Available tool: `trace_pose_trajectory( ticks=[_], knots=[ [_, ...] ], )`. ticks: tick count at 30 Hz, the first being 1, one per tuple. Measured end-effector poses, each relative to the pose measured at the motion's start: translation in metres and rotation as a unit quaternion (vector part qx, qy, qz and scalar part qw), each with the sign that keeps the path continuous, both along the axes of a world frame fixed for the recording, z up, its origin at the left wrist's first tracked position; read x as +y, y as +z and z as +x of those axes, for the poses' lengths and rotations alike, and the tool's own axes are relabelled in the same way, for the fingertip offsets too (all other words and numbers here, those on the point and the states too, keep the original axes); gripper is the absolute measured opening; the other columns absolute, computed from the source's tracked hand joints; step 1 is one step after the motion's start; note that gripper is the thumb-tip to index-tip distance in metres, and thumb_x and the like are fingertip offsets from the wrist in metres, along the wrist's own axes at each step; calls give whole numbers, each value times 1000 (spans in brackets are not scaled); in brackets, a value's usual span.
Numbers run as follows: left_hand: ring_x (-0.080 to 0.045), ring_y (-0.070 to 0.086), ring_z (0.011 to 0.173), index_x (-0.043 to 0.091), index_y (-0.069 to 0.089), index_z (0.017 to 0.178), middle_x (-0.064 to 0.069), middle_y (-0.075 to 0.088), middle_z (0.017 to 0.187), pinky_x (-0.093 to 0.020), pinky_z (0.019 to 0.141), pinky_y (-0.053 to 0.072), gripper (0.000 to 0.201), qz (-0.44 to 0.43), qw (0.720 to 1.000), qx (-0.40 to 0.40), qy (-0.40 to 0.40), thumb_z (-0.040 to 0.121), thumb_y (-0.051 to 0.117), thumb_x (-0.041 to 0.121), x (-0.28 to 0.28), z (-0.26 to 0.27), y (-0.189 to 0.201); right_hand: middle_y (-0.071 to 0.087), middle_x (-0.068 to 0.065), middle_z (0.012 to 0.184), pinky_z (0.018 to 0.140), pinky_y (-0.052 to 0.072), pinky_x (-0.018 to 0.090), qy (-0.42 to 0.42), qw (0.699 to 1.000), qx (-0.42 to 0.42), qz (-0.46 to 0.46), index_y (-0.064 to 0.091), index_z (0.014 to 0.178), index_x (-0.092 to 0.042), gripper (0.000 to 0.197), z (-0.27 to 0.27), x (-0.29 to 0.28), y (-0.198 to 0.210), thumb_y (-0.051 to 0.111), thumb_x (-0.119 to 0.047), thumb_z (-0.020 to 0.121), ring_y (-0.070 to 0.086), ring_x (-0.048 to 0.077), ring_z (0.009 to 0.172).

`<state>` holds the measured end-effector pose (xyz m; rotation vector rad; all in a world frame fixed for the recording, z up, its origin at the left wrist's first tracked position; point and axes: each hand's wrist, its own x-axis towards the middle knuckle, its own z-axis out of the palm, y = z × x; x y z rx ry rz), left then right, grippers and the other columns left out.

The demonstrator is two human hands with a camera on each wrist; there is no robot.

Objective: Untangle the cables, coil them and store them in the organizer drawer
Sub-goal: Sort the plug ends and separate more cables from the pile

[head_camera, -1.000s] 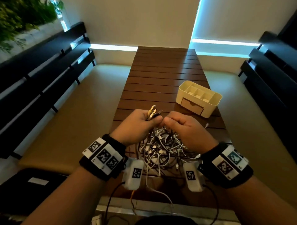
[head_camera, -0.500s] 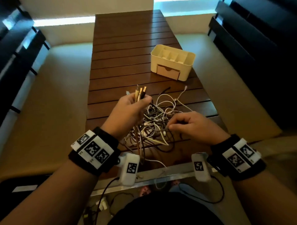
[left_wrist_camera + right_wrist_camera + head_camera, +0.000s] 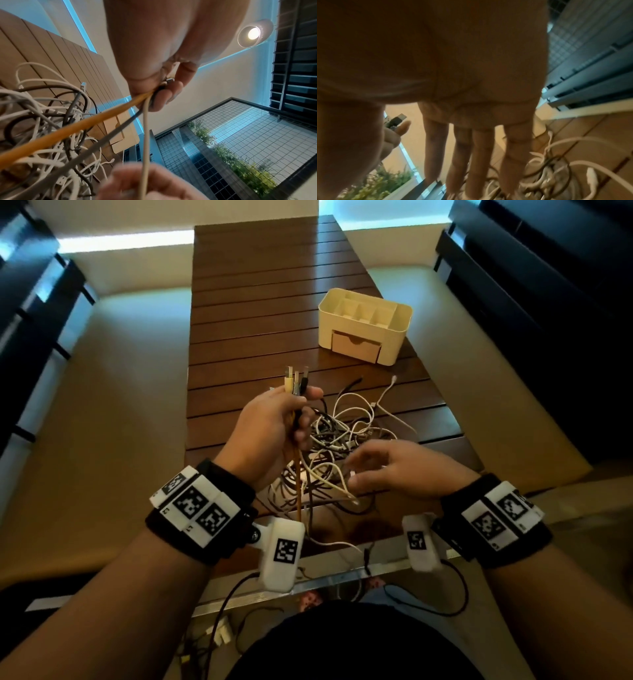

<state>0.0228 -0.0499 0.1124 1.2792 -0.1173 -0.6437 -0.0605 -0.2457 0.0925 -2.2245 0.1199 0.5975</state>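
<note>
The left hand point(image 3: 270, 426) holds a bunch of cable ends, orange, pale and dark, upright with fingers curled round them point(image 3: 147, 97), plugs point(image 3: 295, 378) up, probably so found ends stay out of the mess. The tangled heap of white, grey and black cables point(image 3: 339, 446) lies on the brown slatted wooden table point(image 3: 260, 313). The cream plastic organizer with its closed drawer point(image 3: 356, 345) stands at one o'clock. Half a second ago the right hand point(image 3: 400, 470) pinched a strand; now its fingers point(image 3: 515, 155) are spread, holding nothing
</note>
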Motion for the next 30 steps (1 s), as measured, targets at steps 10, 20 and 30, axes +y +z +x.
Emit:
trace_pose_trajectory(
  ticks=[10, 20, 30],
  knots=[
    [-10, 40, 53, 2, 52, 124, 0, 44, 67, -25, 52, 37, 32, -103, 993, 33, 51, 102, 33, 13, 13, -19, 24, 70, 8, 107, 91, 46, 33, 104, 979, 98, 145, 65, 102, -8, 28, -3, 73, -15, 52, -32, 101, 64, 22, 99],
    [-10, 41, 53, 3, 52, 122, 0, 44, 67, -24, 51, 39, 29, -91, 990, 34, 107, 103, 33, 13, 32, -24, 21, 70, 15, 87, 87, 54, 51, 89, 955, 204, 196, 60, 90, -11, 34, -4, 50, -13, 59, -44, 94, 69, 31, 82],
    [-8, 38, 52, 4, 53, 122, 2, 43, 66, -22, 49, 36, 28, -99, 985, 30, 141, 105, 35, 16, 46, -17, 23, 62, -10, 114, 92, 50, 38, 148, 976, 106, -117, 62, 113, -36, 40, 2, 39, -36, 64, -63, 83, 57, 11, 103]
  ],
)
